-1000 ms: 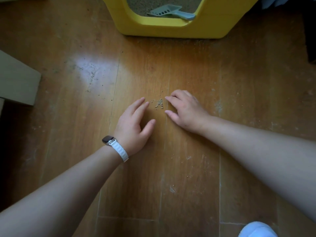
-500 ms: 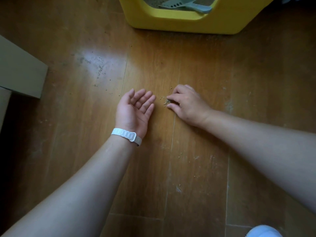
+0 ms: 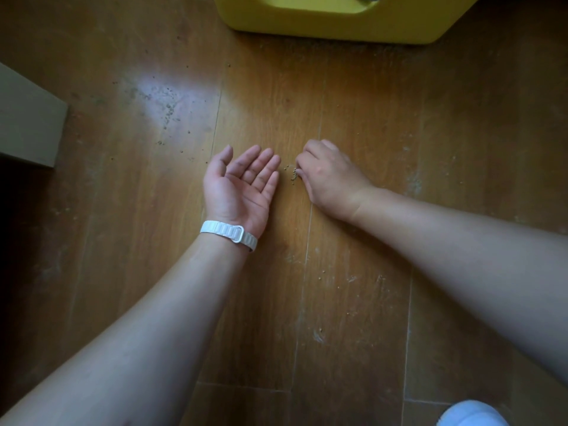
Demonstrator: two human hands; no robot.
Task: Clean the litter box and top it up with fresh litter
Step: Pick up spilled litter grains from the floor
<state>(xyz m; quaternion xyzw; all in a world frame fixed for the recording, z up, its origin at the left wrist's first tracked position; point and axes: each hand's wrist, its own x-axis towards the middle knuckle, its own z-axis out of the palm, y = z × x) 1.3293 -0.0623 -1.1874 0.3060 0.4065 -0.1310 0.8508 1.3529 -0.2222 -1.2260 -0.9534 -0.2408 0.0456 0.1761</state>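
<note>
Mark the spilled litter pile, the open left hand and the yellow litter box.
spilled litter pile (image 3: 293, 175), head view, middle of the grains.
left hand (image 3: 242, 187), head view, centre of the upturned palm.
yellow litter box (image 3: 332, 23), head view, front wall.

Litter box cut off by the top edge, its inside unseen. Right hand's fingertips curl under, hidden. Pale box cropped at left. White object cropped at the bottom corner, unidentifiable.
</note>
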